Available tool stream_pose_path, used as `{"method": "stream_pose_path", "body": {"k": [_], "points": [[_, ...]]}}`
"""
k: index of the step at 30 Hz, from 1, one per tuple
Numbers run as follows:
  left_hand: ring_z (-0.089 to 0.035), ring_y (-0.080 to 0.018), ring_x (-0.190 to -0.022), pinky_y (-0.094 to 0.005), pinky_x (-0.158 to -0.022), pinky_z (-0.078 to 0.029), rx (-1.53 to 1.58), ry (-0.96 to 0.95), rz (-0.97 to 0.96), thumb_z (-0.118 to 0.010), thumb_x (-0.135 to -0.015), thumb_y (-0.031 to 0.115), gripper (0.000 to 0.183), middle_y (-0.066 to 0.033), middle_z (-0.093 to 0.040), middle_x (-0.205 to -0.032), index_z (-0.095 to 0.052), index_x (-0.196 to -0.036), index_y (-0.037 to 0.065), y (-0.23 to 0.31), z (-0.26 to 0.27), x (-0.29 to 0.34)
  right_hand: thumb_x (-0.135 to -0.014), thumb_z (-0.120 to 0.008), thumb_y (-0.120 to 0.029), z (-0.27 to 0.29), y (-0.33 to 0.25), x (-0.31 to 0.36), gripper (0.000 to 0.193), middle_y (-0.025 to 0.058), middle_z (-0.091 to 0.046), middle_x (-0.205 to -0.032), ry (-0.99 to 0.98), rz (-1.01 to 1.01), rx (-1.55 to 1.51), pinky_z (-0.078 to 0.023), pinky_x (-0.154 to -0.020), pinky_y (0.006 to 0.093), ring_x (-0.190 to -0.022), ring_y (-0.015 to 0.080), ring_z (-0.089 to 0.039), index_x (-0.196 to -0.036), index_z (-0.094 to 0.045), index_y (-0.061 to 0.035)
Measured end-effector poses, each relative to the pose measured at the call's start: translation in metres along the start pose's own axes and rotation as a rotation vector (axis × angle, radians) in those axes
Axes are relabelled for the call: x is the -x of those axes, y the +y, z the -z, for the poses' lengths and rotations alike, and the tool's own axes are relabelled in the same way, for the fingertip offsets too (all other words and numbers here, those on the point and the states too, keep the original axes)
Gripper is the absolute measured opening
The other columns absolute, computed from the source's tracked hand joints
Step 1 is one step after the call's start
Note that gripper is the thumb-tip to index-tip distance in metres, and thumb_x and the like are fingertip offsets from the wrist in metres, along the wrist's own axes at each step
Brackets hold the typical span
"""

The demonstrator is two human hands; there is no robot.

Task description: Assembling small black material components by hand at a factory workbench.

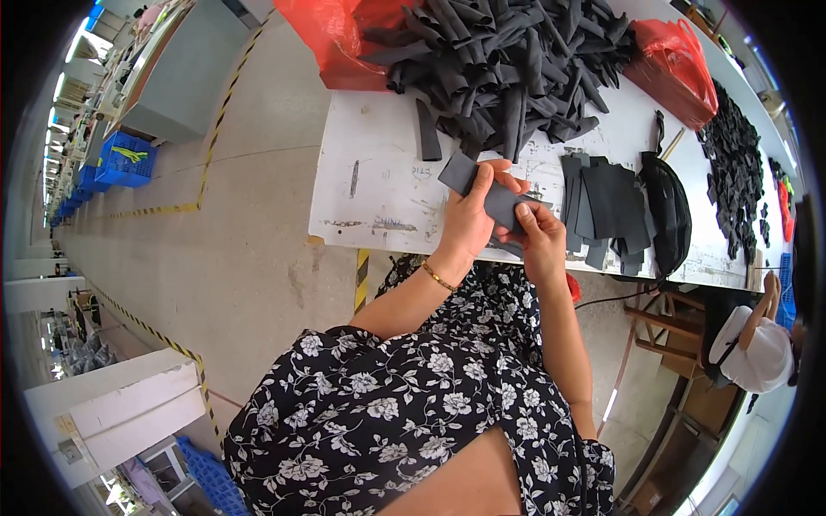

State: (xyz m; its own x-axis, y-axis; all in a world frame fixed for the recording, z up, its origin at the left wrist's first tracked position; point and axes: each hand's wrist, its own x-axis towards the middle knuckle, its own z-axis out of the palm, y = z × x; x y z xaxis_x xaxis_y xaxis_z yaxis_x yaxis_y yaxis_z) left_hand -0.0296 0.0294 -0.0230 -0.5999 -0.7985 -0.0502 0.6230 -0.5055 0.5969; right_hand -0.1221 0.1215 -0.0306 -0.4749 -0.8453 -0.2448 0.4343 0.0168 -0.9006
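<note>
Between my two hands, over the table's front edge, is a dark grey fabric strip point(503, 209), held at a slant. My left hand point(471, 209) grips its upper left part with the thumb on top. My right hand point(542, 236) pinches the lower right end between thumb and fingers. Just beyond lies a large heap of black fabric pieces point(508, 69), many of them curled. One single black strip point(428, 129) lies apart at the heap's left. To the right of my hands, flat dark grey fabric pieces point(611, 202) are spread in an overlapping stack.
The white worn table point(353, 202) carries red plastic bags point(675, 73) at the back and a black bag-like item point(667, 215) at right. Farther right lies another black heap point(731, 172), near a person in white point(757, 348). Blue crates point(126, 161) stand on the floor at left.
</note>
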Motion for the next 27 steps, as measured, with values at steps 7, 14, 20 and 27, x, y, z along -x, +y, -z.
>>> {"method": "stream_pose_path", "body": {"k": [7,14,20,27], "points": [[-0.065,-0.0261,-0.092,-0.0382,-0.081,-0.053,0.012,0.018,0.041,-0.051,-0.099,0.032,0.034,-0.0073,-0.061,-0.082,-0.059,-0.108,0.001,0.002,0.0,0.002,-0.096,-0.058,-0.016,-0.001,0.005,0.0,0.023,0.0095,-0.066,-0.088,0.028,0.059,0.002,-0.057,-0.061,0.028,-0.068,0.0161,-0.065,-0.101,-0.063,0.0061],[-0.065,-0.0264,-0.093,-0.0387,-0.082,-0.053,0.017,0.022,0.033,-0.05,-0.1,0.033,0.034,-0.0077,-0.062,-0.083,-0.059,-0.109,0.001,-0.001,0.004,-0.001,-0.096,-0.058,-0.015,-0.005,-0.001,0.002,0.024,0.0108,-0.066,-0.088,0.037,0.057,0.041,-0.058,-0.062,0.0278,-0.069,0.0182,-0.067,-0.102,-0.062,0.0073],[-0.064,-0.0319,-0.102,-0.0444,-0.097,-0.047,0.111,0.013,0.011,-0.047,-0.1,0.031,0.035,-0.0138,-0.067,-0.095,-0.058,-0.11,-0.001,0.001,0.01,-0.005,-0.096,-0.057,-0.014,0.002,-0.001,0.001,0.024,0.0122,-0.067,-0.089,0.031,0.076,0.081,-0.059,-0.065,0.0296,-0.073,0.0216,-0.069,-0.104,-0.061,0.0084],[-0.057,-0.0366,-0.114,-0.0489,-0.105,-0.042,0.164,-0.047,0.024,-0.045,-0.101,0.029,0.033,-0.0207,-0.064,-0.113,-0.057,-0.113,0.0,0.005,0.021,-0.009,-0.094,-0.062,-0.019,-0.001,-0.005,-0.001,0.025,0.0039,-0.063,-0.078,0.101,0.067,0.018,-0.055,-0.063,0.0271,-0.066,0.0116,-0.059,-0.099,-0.065,0.0052]]}}
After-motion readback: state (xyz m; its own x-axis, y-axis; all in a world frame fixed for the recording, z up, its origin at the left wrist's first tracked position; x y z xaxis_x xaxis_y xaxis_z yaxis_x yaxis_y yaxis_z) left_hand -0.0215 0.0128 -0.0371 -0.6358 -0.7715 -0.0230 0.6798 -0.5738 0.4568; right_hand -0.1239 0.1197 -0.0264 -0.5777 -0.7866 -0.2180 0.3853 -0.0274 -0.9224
